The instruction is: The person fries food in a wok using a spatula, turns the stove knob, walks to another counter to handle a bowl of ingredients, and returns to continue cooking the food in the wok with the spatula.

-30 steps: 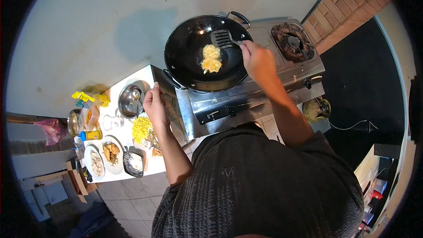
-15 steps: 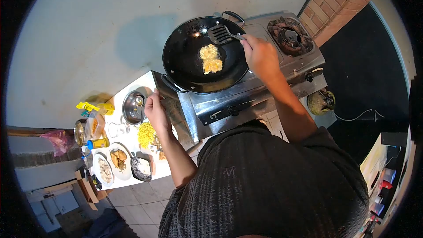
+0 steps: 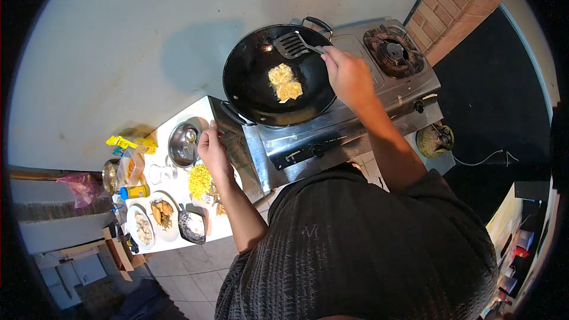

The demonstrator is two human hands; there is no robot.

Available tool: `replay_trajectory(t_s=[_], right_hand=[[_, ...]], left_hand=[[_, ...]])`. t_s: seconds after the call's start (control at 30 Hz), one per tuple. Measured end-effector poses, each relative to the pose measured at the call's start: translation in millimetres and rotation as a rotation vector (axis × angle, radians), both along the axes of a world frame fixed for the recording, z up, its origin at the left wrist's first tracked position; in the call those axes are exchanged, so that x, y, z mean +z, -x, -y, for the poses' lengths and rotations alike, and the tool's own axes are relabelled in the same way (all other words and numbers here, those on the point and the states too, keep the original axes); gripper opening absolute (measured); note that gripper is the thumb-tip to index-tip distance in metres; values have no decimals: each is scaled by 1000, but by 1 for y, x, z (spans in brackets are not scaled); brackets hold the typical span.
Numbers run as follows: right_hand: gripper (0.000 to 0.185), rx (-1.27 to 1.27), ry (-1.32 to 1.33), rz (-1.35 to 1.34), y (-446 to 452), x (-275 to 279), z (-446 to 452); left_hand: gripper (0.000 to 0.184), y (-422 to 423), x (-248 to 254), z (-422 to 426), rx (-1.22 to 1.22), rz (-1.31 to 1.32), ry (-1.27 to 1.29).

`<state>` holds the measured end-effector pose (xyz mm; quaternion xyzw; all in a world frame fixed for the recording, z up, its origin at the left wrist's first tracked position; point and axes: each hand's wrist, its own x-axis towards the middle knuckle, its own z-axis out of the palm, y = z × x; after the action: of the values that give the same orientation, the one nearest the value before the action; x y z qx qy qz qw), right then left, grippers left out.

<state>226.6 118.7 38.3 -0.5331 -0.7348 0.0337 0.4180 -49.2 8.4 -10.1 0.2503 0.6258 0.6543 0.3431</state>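
A slotted spatula [image 3: 291, 46] is gripped by its handle in my right hand [image 3: 351, 78], its blade over the upper part of the black wok [image 3: 255, 77]. Yellow fried food [image 3: 285, 83], in two joined lumps, lies in the wok below the blade, apart from it. My left hand [image 3: 213, 153] is raised left of the wok's lower handle, near the metal bowl [image 3: 184, 144], its fingers closed; whether they hold anything is too small to tell. The wok sits on the left side of the steel stove [image 3: 302, 142].
An uncovered burner [image 3: 393, 51] is at the stove's right. On the white table [image 3: 204, 109] at left stand yellow food [image 3: 200, 181], a small black pan [image 3: 192, 225], two plated dishes and a yellow jar [image 3: 135, 191]. A gas cylinder [image 3: 434, 140] stands below right.
The spatula blade has shifted left and tilted over the wok. The view has moved slightly. My left hand keeps its place beside the wok.
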Motion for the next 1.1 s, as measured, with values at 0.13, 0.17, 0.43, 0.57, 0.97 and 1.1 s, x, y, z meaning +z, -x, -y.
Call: replay_trajectory(t_s=[0.13,0.17,0.43,0.57,0.97,1.1], right_hand=[[15,9,-55,3,-3,0,0],[16,-6,-18,17,-4,1,1],[18,-53,121,209,-9,28,-18],[13,-35,145,487,8,72,-41],[30,42,649,853,33,83,-97],[27,45,701,695,10,47,-113]], left_hand=[[31,-1,3,1,19,2,6],[32,-2,5,1,16,12,8],[34,-7,4,0,12,-35,-10],[36,-10,5,0,2,-18,1],[30,-3,2,7,47,17,9],[30,-1,0,8,53,22,-19]])
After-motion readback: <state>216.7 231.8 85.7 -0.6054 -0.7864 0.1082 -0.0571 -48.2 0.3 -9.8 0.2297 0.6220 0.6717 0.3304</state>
